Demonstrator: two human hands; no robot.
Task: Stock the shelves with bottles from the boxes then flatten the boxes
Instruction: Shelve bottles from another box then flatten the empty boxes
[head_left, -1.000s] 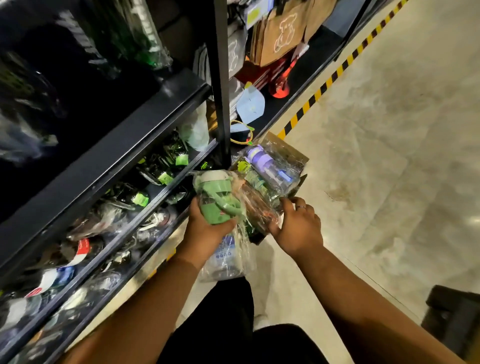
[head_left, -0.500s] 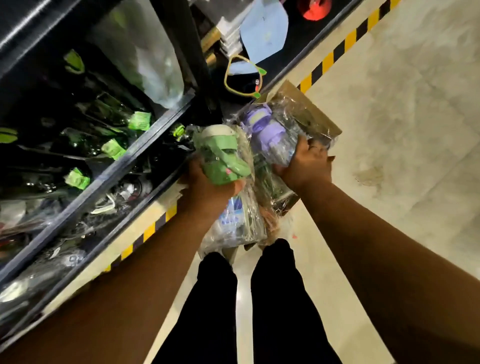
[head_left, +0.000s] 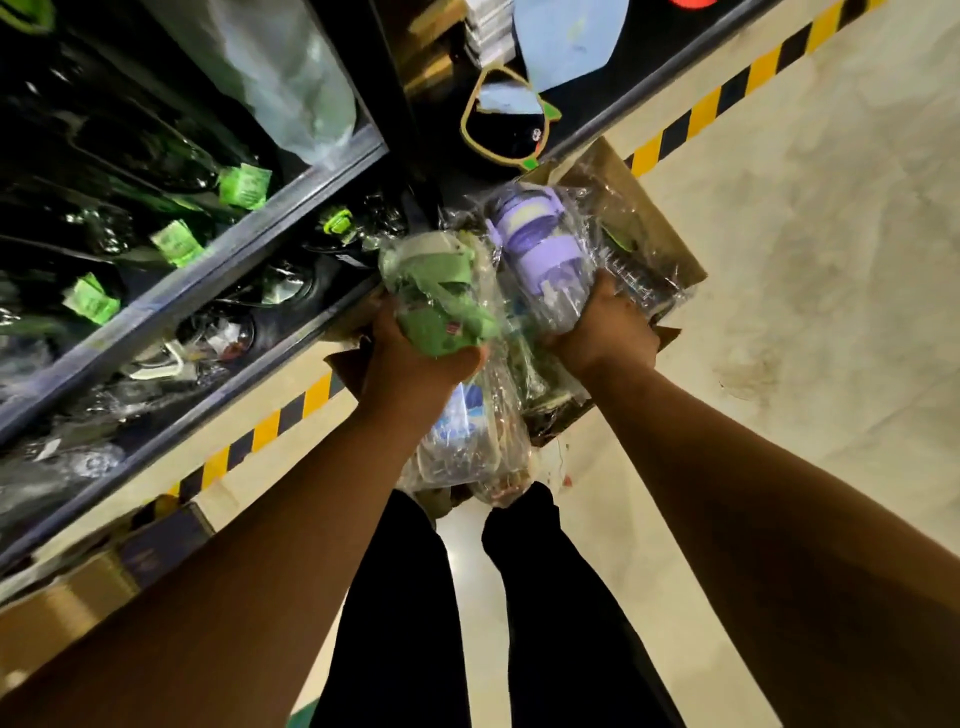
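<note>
My left hand (head_left: 410, 358) grips a green-lidded bottle (head_left: 441, 296) wrapped in clear plastic, with the wrapper hanging below the hand. My right hand (head_left: 608, 332) grips a purple-lidded bottle (head_left: 540, 249), also in clear plastic, just above the open cardboard box (head_left: 654, 223) on the floor. More wrapped bottles fill the box under both hands. Black shelves (head_left: 218, 270) on the left hold dark wrapped bottles with green tags (head_left: 244, 184).
A yellow-and-black hazard stripe (head_left: 701, 111) runs along the shelf base. Beige floor spreads to the right. Another cardboard box (head_left: 78, 587) sits at the lower left by the shelf. My legs in black trousers stand below the box.
The view tilted further down toward the box. My right hand moved from the box's edge onto the purple-lidded bottle and closed on it. My left hand kept the green-lidded bottle.
</note>
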